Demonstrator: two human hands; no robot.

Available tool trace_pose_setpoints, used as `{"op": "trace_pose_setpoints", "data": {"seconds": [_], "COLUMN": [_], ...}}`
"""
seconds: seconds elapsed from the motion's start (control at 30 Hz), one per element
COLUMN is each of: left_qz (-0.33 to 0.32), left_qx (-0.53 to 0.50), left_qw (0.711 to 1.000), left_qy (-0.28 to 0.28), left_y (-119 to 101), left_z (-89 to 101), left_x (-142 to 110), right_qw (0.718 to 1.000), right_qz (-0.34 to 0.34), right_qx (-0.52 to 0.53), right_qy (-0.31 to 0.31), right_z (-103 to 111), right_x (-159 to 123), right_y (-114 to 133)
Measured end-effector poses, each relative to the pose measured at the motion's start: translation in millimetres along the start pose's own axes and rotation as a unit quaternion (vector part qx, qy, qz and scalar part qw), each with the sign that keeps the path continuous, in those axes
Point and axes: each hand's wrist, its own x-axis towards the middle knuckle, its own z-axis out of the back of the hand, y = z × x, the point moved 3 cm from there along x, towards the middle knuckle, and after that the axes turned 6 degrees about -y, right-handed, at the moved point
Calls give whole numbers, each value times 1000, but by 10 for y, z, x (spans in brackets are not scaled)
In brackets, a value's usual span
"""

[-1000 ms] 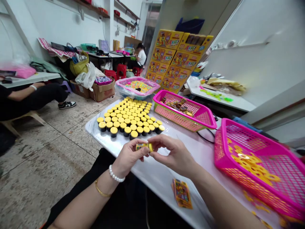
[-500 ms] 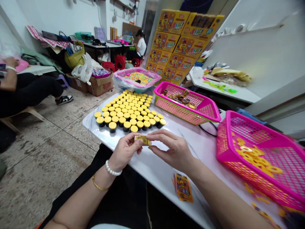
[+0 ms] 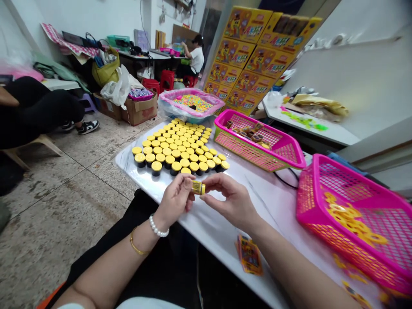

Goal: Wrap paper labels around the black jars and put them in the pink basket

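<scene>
A small black jar with a yellow lid (image 3: 197,187) lies sideways between both hands, a yellow label around it. My left hand (image 3: 175,199) pinches one end, my right hand (image 3: 230,199) pinches the lid end, just above the white table (image 3: 222,223). Beyond them stands a block of several upright yellow-lidded jars (image 3: 178,148). A small stack of yellow printed labels (image 3: 249,255) lies on the table under my right forearm.
A pink basket (image 3: 354,219) with yellow rings sits at right, another pink basket (image 3: 257,143) with small items behind the jars, and a tub of coloured candy (image 3: 192,103) farther back. Yellow cartons (image 3: 254,56) are stacked behind. A seated person's legs (image 3: 41,113) are at left.
The jar has been turned between my fingers; its label now wraps it and the yellow lid faces right. The view shifted slightly; the hands stayed in place.
</scene>
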Motion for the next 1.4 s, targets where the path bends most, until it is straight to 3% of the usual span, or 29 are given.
{"op": "trace_pose_setpoints", "data": {"seconds": [0.03, 0.1, 0.2, 0.27, 0.33, 0.43, 0.53, 0.67, 0.83, 1.07, 1.2, 1.4], "left_qz": [-4, -19, -28, -15, 10, 47, 73, 126, 148, 189, 192, 202], "left_qx": [4, 13, 13, 2, -25, -47, -56, -78, -66, -119, -106, -116], "left_qw": [1000, 1000, 999, 1000, 999, 997, 995, 982, 981, 962, 966, 956], "left_qy": [1, 9, 18, 26, 35, 34, 47, 113, 108, 156, 137, 178], "left_y": [-1, -14, -37, -36, -19, 5, -7, -32, -41, -54, -42, -53], "left_z": [2, 5, 10, 10, 6, 13, 31, 34, 54, 58, 62, 53], "left_x": [6, 10, 2, 1, 10, 34, 49, 34, 32, 65, 69, 70], "right_qw": [1000, 996, 948, 923, 934, 973, 984, 980, 990, 983, 989, 988], "right_qz": [-6, -81, -250, -292, -254, -116, -40, -46, 14, 1, 10, 56], "right_qx": [-5, 46, 191, 238, 228, 156, 142, 191, 133, 183, 148, 144], "right_qy": [-4, 5, 53, 82, 106, 128, 96, 35, 43, -16, 8, -16], "right_z": [-14, -71, -182, -204, -166, -79, -45, -73, -96, -142, -174, -181], "right_x": [-7, -11, -19, -16, 3, 30, 21, -7, -30, -67, -65, -138], "right_y": [-6, -65, -188, -216, -197, -125, -99, -114, -41, -64, -31, 25]}}
